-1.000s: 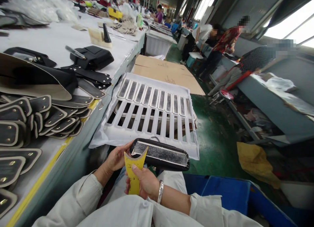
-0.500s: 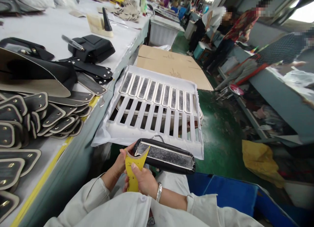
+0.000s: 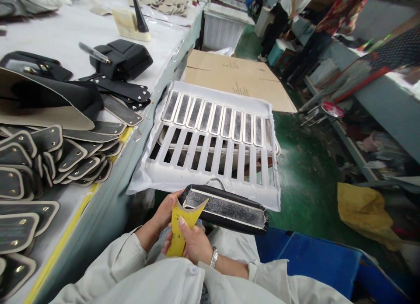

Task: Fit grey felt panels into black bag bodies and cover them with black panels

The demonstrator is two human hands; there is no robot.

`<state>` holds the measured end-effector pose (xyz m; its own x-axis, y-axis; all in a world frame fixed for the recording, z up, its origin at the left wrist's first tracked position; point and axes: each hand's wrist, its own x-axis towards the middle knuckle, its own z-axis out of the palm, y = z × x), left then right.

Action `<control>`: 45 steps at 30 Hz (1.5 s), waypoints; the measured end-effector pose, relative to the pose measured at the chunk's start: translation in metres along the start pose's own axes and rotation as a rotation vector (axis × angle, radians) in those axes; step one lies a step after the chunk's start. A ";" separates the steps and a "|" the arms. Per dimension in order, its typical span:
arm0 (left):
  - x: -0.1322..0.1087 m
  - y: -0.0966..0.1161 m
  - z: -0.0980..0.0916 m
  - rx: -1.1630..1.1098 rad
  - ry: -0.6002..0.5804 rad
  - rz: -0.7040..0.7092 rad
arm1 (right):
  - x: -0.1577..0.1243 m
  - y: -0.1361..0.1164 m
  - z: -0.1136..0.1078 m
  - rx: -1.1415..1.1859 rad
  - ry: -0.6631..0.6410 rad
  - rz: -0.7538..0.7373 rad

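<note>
My left hand (image 3: 164,214) grips the near-left end of a black bag piece (image 3: 226,207), its fingers partly hidden behind a yellow scraper. A long grey fuzzy panel with a pale border runs along the bag piece's upward side, and a thin dark loop sticks up behind it. Closed around the lower part of the yellow scraper (image 3: 183,223) is my right hand (image 3: 198,245), with the thumb lying on its face. The scraper's concave top edge has two points, and the right one overlaps the panel's left end in view.
Ahead stands a white slatted rack (image 3: 210,172) carrying a row of grey strips (image 3: 205,116), with cardboard (image 3: 236,72) beyond. On the left table are stacked grey straps (image 3: 77,155), a black pouch (image 3: 123,59) and a brush (image 3: 131,24). A blue bin (image 3: 311,260) sits at right.
The view has tipped down slightly. Both hands, the bag piece and the scraper sit a little further right in the picture, and the scraper leans slightly more to the right. Both grips stay the same.
</note>
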<state>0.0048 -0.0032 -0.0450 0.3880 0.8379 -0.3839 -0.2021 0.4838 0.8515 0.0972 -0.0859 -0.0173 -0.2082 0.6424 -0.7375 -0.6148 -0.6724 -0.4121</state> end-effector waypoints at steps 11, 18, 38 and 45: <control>0.002 -0.003 0.005 0.076 -0.023 0.119 | 0.001 -0.004 -0.006 0.008 -0.028 0.021; 0.013 -0.007 0.005 0.000 -0.116 0.161 | -0.003 -0.019 -0.011 -0.029 -0.082 0.043; 0.006 0.018 0.011 0.066 -0.166 -0.041 | -0.014 -0.024 0.003 0.040 0.044 0.020; -0.003 0.026 0.020 0.067 -0.079 -0.149 | -0.032 -0.032 0.007 -0.154 0.139 -0.103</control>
<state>0.0164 0.0018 -0.0147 0.4789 0.7346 -0.4807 -0.0778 0.5809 0.8102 0.1187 -0.0824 0.0232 -0.0372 0.6606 -0.7498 -0.5014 -0.6614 -0.5578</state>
